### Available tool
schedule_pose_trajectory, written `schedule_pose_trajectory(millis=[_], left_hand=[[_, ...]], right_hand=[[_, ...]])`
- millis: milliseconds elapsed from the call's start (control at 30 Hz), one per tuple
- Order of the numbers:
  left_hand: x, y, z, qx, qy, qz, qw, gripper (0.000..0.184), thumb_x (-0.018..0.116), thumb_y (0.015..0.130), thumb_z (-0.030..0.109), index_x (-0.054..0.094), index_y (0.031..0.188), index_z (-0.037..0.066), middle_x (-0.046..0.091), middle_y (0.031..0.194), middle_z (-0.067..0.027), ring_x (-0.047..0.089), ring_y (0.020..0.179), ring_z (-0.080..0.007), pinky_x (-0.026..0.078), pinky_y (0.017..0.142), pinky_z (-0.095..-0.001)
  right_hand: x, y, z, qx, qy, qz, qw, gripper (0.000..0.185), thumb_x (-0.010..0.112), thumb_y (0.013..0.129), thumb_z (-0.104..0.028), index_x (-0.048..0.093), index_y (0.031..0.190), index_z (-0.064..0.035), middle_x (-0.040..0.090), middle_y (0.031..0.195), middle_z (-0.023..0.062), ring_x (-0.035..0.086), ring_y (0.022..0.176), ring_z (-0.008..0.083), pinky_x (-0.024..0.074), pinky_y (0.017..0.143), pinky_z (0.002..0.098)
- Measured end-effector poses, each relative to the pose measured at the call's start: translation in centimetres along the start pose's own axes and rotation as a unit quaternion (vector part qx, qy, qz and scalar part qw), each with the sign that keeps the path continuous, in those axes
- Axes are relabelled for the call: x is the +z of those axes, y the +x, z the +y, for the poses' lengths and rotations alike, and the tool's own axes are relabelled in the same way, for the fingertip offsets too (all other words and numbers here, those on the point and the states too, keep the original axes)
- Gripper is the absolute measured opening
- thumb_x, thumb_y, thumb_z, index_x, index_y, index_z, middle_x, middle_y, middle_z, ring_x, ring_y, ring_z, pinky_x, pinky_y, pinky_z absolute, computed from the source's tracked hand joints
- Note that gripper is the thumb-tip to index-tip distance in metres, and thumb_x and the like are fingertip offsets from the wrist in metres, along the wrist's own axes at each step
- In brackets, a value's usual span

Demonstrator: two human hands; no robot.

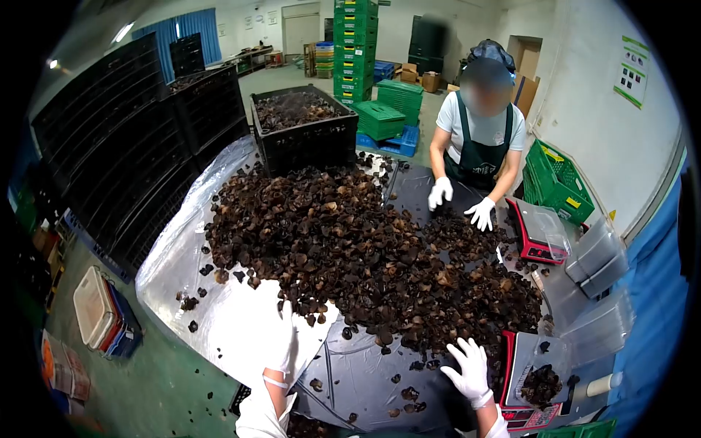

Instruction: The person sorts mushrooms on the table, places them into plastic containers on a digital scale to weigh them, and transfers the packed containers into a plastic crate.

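Observation:
A large heap of dark brown wood ear mushrooms (314, 226) spreads over the table. My left hand (281, 339), in a white glove, lies at the near left edge of the heap with its fingers stretched out and nothing visible in it. Further right, my right hand (469, 372), also gloved, is spread open palm down beside the heap's near edge. Just right of it stands a red scale (522, 416) with a clear plastic tray on top. A clump of mushrooms (542, 385) sits in that tray.
Across the table a gloved co-worker (482, 139) has both hands over the heap, near a second red scale (537, 230). Clear plastic boxes (597, 255) line the right edge. A black crate (307, 142) of mushrooms stands at the back; green crates (355, 51) are stacked beyond.

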State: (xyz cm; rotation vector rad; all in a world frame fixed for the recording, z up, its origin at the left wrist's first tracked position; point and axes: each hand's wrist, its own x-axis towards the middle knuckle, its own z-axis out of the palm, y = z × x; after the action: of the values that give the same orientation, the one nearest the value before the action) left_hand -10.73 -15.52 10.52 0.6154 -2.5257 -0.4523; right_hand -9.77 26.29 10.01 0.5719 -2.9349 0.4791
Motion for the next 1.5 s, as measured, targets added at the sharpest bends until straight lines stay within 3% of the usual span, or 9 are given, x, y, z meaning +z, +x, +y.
schedule_pose_trajectory(millis=[67, 333, 533, 567, 667, 933, 1167, 1300, 1500], left_hand=[[0.0, 3.2, -1.2, -0.081, -0.014, -0.028, 0.996, 0.049, 0.047, 0.096, 0.029, 0.045, 0.139, 0.005, 0.038, 0.147, -0.0173, 0.029, 0.139, -0.0343, 0.017, 0.116, -0.0444], [9.5, 15.5, -12.4, -0.048, -0.033, 0.075, 0.995, 0.055, 0.055, 0.093, 0.032, 0.040, 0.144, 0.018, 0.029, 0.152, -0.0179, 0.025, 0.137, -0.0471, 0.025, 0.112, -0.0519], [13.2, 21.6, -16.8, -0.107, 0.002, -0.007, 0.994, 0.052, 0.044, 0.097, 0.043, 0.038, 0.145, 0.025, 0.025, 0.154, -0.0146, 0.020, 0.140, -0.0457, 0.024, 0.111, -0.0547], [14.8, 22.4, -19.0, -0.132, -0.002, -0.018, 0.991, 0.055, 0.041, 0.096, 0.051, 0.037, 0.146, 0.028, 0.022, 0.157, -0.0090, 0.017, 0.142, -0.0399, 0.020, 0.106, -0.0656], [19.0, 23.7, -27.2, -0.055, 0.252, -0.103, 0.961, 0.048, 0.040, 0.099, 0.025, 0.032, 0.147, 0.022, 0.023, 0.156, -0.0083, 0.022, 0.141, -0.0398, 0.023, 0.109, -0.0597], [22.1, 24.4, -22.3, -0.137, -0.187, 0.095, 0.968, 0.041, 0.040, 0.101, 0.026, 0.053, 0.129, -0.001, 0.057, 0.125, -0.0208, 0.054, 0.114, -0.0336, 0.038, 0.101, -0.0370], [25.5, 22.3, -20.8, -0.084, -0.252, 0.110, 0.958, 0.047, 0.034, 0.102, 0.026, 0.044, 0.135, -0.006, 0.050, 0.135, -0.0219, 0.048, 0.124, -0.0307, 0.034, 0.107, -0.0363], [25.3, 21.3, -15.8, -0.068, -0.303, 0.077, 0.948, 0.052, 0.033, 0.102, 0.030, 0.041, 0.137, -0.009, 0.045, 0.139, -0.0238, 0.045, 0.127, -0.0333, 0.031, 0.110, -0.0379], [24.8, 20.9, -8.3, -0.143, -0.328, 0.049, 0.932, 0.065, 0.037, 0.100, 0.040, 0.034, 0.139, -0.012, 0.036, 0.146, -0.0266, 0.035, 0.135, -0.0354, 0.025, 0.113, -0.0398]], right_hand=[[0.6, 2.7, 0.2, -0.013, -0.001, -0.032, 0.999, 0.061, 0.066, 0.080, -0.050, 0.054, 0.133, -0.0200, 0.047, 0.138, 0.0157, 0.037, 0.131, 0.0404, 0.0261, 0.108, 0.0570], [0.0, 22.4, 0.5, -0.083, 0.010, -0.071, 0.994, 0.065, 0.055, 0.088, -0.054, 0.041, 0.143, -0.0214, 0.041, 0.145, 0.0185, 0.033, 0.135, 0.0448, 0.0278, 0.109, 0.0546], [4.9, 41.7, -0.6, -0.129, 0.191, -0.107, 0.967, 0.061, 0.047, 0.097, -0.038, 0.033, 0.146, -0.0053, 0.032, 0.150, 0.0213, 0.035, 0.136, 0.0336, 0.0276, 0.110, 0.0369], [5.8, 43.6, -1.6, -0.120, 0.166, -0.113, 0.972, 0.063, 0.046, 0.096, -0.045, 0.030, 0.148, -0.0124, 0.029, 0.151, 0.0231, 0.032, 0.138, 0.0357, 0.0257, 0.112, 0.0391], [8.3, 48.9, -5.5, -0.124, 0.179, -0.125, 0.968, 0.070, 0.042, 0.092, -0.061, 0.026, 0.150, -0.0256, 0.020, 0.153, 0.0272, 0.022, 0.141, 0.0411, 0.0195, 0.115, 0.0449], [18.6, 57.7, -10.7, -0.126, 0.314, -0.116, 0.934, 0.080, 0.044, 0.086, -0.070, 0.029, 0.150, -0.0231, 0.021, 0.152, 0.0282, 0.018, 0.143, 0.0397, 0.0183, 0.115, 0.0463], [18.9, 56.8, -10.6, -0.179, 0.303, -0.256, 0.900, 0.075, 0.043, 0.088, -0.067, 0.041, 0.144, -0.0178, 0.040, 0.149, 0.0069, 0.039, 0.135, 0.0290, 0.0293, 0.112, 0.0365], [16.9, 55.4, -10.8, -0.239, 0.356, -0.261, 0.865, 0.053, 0.047, 0.095, -0.050, 0.059, 0.128, -0.0105, 0.057, 0.133, 0.0073, 0.048, 0.127, 0.0220, 0.0332, 0.109, 0.0344], [16.8, 54.6, -10.8, -0.196, 0.278, -0.302, 0.891, 0.072, 0.041, 0.093, -0.058, 0.034, 0.146, -0.0091, 0.040, 0.147, 0.0163, 0.038, 0.135, 0.0313, 0.0276, 0.113, 0.0357]])
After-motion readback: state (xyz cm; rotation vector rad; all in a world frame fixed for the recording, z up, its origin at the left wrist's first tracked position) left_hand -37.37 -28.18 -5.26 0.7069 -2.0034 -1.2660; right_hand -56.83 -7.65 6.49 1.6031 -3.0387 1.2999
